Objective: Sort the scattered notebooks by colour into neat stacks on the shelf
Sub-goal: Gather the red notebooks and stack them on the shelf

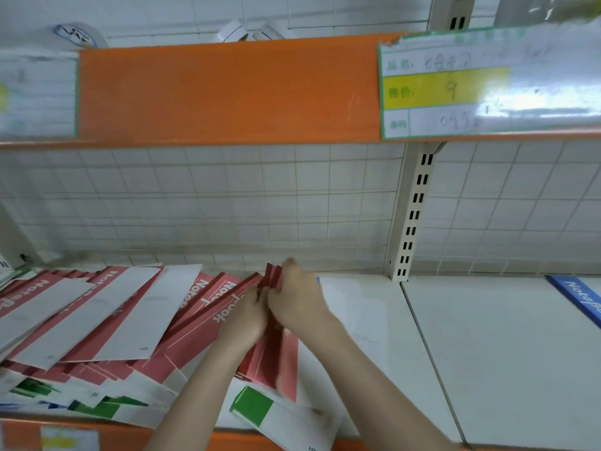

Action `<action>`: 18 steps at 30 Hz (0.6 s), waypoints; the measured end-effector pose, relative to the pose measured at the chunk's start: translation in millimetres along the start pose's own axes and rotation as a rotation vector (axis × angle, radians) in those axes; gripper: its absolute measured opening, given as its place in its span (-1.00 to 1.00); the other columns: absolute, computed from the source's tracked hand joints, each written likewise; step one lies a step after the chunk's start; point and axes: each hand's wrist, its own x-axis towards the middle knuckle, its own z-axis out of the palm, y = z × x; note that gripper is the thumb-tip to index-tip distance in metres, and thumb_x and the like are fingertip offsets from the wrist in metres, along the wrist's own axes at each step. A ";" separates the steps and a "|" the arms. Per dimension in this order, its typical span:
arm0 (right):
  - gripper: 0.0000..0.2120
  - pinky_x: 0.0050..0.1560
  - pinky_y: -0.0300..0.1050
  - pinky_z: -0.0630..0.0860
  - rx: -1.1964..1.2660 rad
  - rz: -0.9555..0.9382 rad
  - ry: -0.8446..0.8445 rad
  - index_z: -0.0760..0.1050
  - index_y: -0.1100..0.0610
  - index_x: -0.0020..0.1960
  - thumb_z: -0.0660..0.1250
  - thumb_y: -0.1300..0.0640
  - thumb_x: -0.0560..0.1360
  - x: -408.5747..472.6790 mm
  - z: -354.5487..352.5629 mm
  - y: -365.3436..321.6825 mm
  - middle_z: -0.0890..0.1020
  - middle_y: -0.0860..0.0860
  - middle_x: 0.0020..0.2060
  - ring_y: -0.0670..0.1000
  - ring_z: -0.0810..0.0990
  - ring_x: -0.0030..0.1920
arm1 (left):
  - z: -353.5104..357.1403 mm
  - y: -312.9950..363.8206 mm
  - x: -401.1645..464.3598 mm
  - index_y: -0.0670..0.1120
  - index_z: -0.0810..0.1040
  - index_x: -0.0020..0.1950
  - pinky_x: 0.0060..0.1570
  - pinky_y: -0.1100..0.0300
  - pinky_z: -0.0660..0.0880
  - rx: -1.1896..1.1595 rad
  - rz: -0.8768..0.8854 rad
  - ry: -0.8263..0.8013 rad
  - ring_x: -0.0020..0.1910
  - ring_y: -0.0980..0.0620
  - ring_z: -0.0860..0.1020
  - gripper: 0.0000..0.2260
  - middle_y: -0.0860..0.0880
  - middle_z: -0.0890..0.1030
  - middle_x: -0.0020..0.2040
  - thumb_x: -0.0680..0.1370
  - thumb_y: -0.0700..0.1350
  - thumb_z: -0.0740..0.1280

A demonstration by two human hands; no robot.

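Nearest the camera, along the front lip of the white shelf [487, 353], a green-and-white notebook [257, 406] lay flat and askew, with more green-cornered ones [100, 408] buried under the heap to the left. Just beyond it, the two forearms converged on a small batch of red notebooks [271, 359], held on edge and fanned slightly. The left hand [244, 315] gripped the batch from the left with its fingers curled round the covers, while the right hand [297, 302] pinched its top edge, thumb raised towards the back of the shelf. Thin and soft-covered, such notebooks would likely be light but floppy and prone to sliding over one another, so squaring them by the spines with both hands, then carrying them pressed flat, seemed the safest hold. To the left, a scattered pile of red notebooks [107, 317] overlapped at angles, each red with white "Notebook" lettering and a broad white panel. Far right, a blue notebook [582, 299] lay alone on the neighbouring bay. Behind stood the wire grid back [227, 203], and above it the orange shelf edge [227, 92] with a price label [455, 89].
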 end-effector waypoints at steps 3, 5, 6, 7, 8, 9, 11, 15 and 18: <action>-0.84 0.00 -0.01 0.45 0.091 0.051 -0.009 0.33 0.24 0.10 0.09 0.23 0.55 -2.1 17.0 1.9 0.57 0.24 0.04 0.24 0.55 0.07 | -6.6 1.0 -6.1 0.14 0.54 -0.10 -0.08 0.26 0.39 -0.151 0.033 -0.025 -0.18 0.30 0.54 -0.75 0.24 0.60 -0.20 0.65 0.00 0.10; -0.71 0.08 -0.02 0.47 0.114 0.088 -0.017 0.34 0.25 0.25 0.08 0.25 0.54 -1.0 16.8 7.9 0.57 0.24 0.08 0.23 0.54 0.09 | -9.6 -1.3 -9.0 0.10 0.57 -0.19 -0.25 0.29 0.46 -0.155 0.051 -0.099 -0.31 0.29 0.59 -0.76 0.17 0.65 -0.32 0.60 -0.15 0.21; -0.68 0.09 -0.03 0.47 0.128 0.104 -0.019 0.35 0.23 0.27 0.09 0.24 0.54 -0.6 14.2 12.0 0.56 0.22 0.10 0.21 0.54 0.10 | -9.3 -2.9 -9.6 0.05 0.58 -0.17 -0.23 0.23 0.49 -0.134 0.054 -0.125 -0.30 0.21 0.62 -0.77 0.10 0.67 -0.31 0.54 -0.24 0.23; -0.68 0.08 -0.06 0.46 0.140 0.114 -0.017 0.37 0.22 0.27 0.10 0.22 0.54 0.2 10.7 16.8 0.57 0.21 0.11 0.20 0.54 0.10 | -8.8 -3.6 -10.0 0.02 0.59 -0.12 -0.17 0.14 0.52 -0.127 0.041 -0.129 -0.24 0.11 0.64 -0.77 0.03 0.68 -0.27 0.50 -0.29 0.24; -0.68 0.05 -0.08 0.45 0.138 0.117 -0.008 0.39 0.20 0.27 0.12 0.20 0.53 0.6 6.2 21.9 0.57 0.19 0.11 0.18 0.54 0.09 | -8.7 -3.6 -10.3 0.01 0.58 -0.07 -0.09 0.06 0.54 -0.146 0.015 -0.118 -0.17 0.03 0.65 -0.77 -0.01 0.68 -0.20 0.48 -0.31 0.26; -0.69 0.03 -0.09 0.45 0.109 0.116 0.007 0.41 0.19 0.25 0.13 0.19 0.53 1.3 2.1 27.8 0.57 0.17 0.11 0.18 0.55 0.08 | -9.0 -3.9 -10.1 0.02 0.56 -0.02 -0.03 0.02 0.55 -0.190 -0.012 -0.099 -0.13 -0.03 0.65 -0.77 -0.04 0.67 -0.14 0.49 -0.30 0.28; -0.68 0.00 -0.09 0.40 0.016 0.121 0.042 0.36 0.23 0.27 0.15 0.18 0.54 3.7 -4.9 42.1 0.55 0.19 0.13 0.20 0.53 0.11 | -10.9 -4.9 -8.3 0.04 0.52 0.00 -0.10 0.03 0.57 -0.321 -0.036 -0.060 -0.18 -0.03 0.66 -0.80 -0.04 0.67 -0.11 0.51 -0.26 0.33; -0.55 -0.09 -0.11 0.36 0.214 0.251 0.085 0.25 0.24 0.29 0.22 -0.03 0.56 6.3 -19.5 60.8 0.54 0.18 0.09 0.18 0.53 0.08 | -22.3 2.4 -5.5 0.01 0.50 -0.06 -0.25 0.13 0.51 -0.540 0.062 0.106 -0.29 0.07 0.65 -0.82 -0.06 0.67 -0.13 0.53 -0.29 0.34; -0.72 -0.23 -0.23 0.46 0.754 0.256 0.070 0.50 0.13 0.06 0.32 -0.06 0.51 1.8 -28.0 55.0 0.59 -0.04 -0.14 -0.06 0.59 -0.17 | -29.3 14.3 -10.6 0.07 0.49 0.01 -0.11 0.07 0.55 -0.648 0.256 0.179 -0.14 0.04 0.65 -0.78 0.06 0.68 -0.13 0.56 -0.27 0.30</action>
